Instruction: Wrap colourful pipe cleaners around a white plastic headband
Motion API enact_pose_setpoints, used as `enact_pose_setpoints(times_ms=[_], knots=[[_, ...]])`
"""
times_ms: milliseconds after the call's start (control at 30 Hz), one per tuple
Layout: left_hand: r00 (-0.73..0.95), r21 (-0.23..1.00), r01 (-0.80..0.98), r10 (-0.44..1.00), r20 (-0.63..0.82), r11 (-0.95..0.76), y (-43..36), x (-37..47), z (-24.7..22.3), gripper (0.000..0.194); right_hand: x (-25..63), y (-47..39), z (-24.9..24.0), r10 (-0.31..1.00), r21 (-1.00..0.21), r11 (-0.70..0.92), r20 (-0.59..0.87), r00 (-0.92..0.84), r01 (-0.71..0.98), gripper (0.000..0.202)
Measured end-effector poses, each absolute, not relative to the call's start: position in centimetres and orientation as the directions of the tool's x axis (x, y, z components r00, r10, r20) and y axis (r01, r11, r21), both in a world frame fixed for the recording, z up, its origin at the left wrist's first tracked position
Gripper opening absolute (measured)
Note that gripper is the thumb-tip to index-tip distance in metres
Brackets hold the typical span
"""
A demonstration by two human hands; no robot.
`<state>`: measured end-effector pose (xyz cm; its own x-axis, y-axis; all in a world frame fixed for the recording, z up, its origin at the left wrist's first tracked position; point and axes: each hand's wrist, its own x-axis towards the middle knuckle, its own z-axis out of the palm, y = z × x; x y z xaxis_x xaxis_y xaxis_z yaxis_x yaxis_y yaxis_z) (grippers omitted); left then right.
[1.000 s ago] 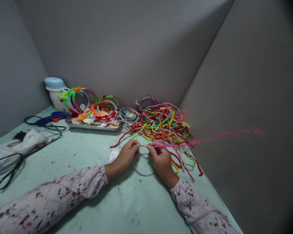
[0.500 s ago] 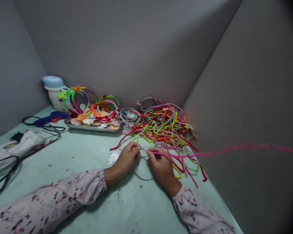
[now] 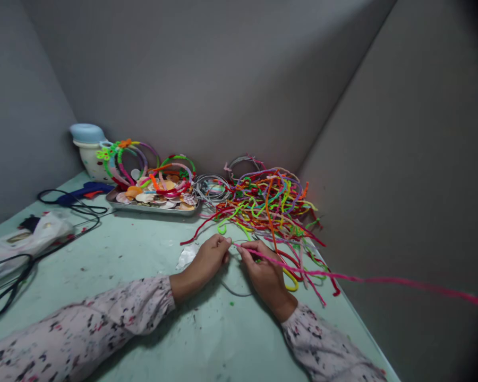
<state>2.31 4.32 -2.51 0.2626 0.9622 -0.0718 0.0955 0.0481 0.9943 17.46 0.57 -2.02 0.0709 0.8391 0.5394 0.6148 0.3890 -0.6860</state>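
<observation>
Pinching both ends of a short span, I work from afar with left hand [image 3: 211, 261] and right hand [image 3: 266, 273] almost meeting over the pale green surface [image 3: 147, 260]; a pink fuzzy strand [image 3: 366, 280] leads from between them, its long axis running out to the right and sloping down in view, past the surface's edge, its far end blurred; the right hand is nearer that free length, which passes over its back, while the left fingers stand just beyond the strand's inner end, beside a speck of green. A thin wire ring [image 3: 237, 293] shows its lower arc between the wrists; the left fingers appear clenched on its upper part, the right fingers grasp the strand; whether the ring touches the surface, I cannot tell.

Behind, a metal tray [image 3: 159, 210] holds flat shells [image 3: 144, 198], with fuzzy-wrapped hoops [image 3: 122, 173] standing and lying over them; a spotted jar [image 3: 93, 162] under a blue lid hides its contents; beyond the right hand sprawls a tangle of colored strands [image 3: 263, 199], with bare wire coils [image 3: 209, 188] just left of it; at far left lies a white plastic bag [image 3: 56, 227].
</observation>
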Motion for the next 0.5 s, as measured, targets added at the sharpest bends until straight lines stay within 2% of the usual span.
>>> enact_pose_setpoints(times_ms=[100, 333, 500], knots=[[0.304, 0.993, 0.104, 0.949, -0.088, 0.058, 4.3, 2.2, -2.3, 0.037, 17.5, 0.5, -1.9, 0.837, -0.679, 0.399, 0.544, 0.056, 0.617, 0.015], [0.296, 0.992, -0.017, 0.948, -0.115, 0.125, 4.0, 2.4, -1.6, 0.022, 17.4, 0.1, -1.9, 0.838, -0.671, 0.433, 0.545, 0.005, 0.602, 0.012], [0.296, 0.99, -0.065, 0.949, -0.104, 0.129, 3.8, 2.5, -1.4, 0.019, 17.6, 0.1, -2.0, 0.841, -0.659, 0.445, 0.54, -0.03, 0.606, 0.012]])
